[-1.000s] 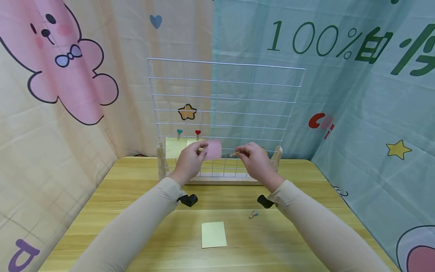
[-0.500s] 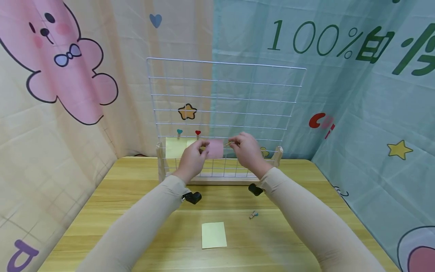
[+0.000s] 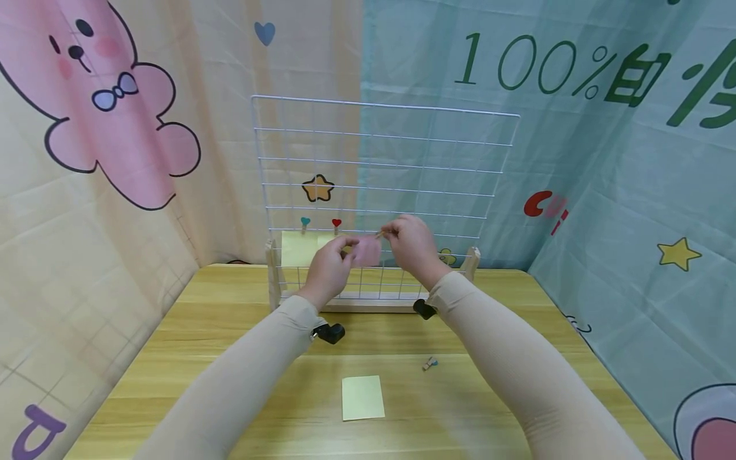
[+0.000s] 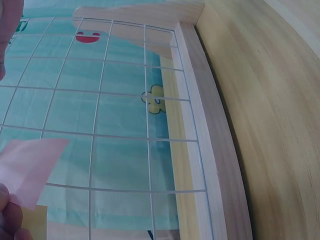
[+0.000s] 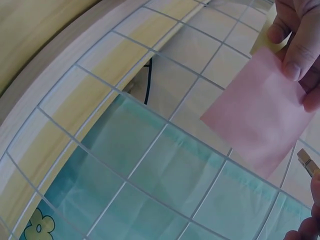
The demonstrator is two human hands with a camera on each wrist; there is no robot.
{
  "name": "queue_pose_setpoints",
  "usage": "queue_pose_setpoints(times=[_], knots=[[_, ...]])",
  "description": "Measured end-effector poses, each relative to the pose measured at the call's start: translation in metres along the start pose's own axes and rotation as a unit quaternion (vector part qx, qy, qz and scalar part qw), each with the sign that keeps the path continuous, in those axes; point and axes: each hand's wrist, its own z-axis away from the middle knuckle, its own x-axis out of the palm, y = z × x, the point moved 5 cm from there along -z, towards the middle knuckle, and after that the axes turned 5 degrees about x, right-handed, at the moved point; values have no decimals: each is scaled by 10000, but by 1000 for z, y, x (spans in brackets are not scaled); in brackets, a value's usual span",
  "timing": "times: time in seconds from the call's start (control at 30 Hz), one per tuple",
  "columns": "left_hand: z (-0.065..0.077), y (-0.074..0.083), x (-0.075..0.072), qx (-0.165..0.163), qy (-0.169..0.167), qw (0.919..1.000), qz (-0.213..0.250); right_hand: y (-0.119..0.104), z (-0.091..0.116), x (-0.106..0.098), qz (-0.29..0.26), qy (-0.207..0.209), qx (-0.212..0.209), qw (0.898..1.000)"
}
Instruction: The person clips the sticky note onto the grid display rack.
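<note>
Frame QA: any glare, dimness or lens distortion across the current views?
Head: bright, faint glare on the yellow-brown wooden tabletop; left wrist: dimmer, lines of the white metal-wire grid bowing slightly; right wrist: also dim, the pale wooden base bar curving strongly at upper left, edges of the pink square paper note readable.

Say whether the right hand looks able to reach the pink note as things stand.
Probably yes: the right hand holds a clothespin near the pink note, and nothing visible stands between them.
</note>
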Motion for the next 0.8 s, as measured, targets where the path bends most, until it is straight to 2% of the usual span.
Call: queue_pose_setpoints(times=[0.57, 0.8], knots=[[-5, -4, 4, 4, 48, 10000, -39, -6, -13, 6, 317, -32, 147, 9994], [-5, -3, 5, 18, 81, 10000, -16, -6, -17, 8, 472, -252, 353, 9979]])
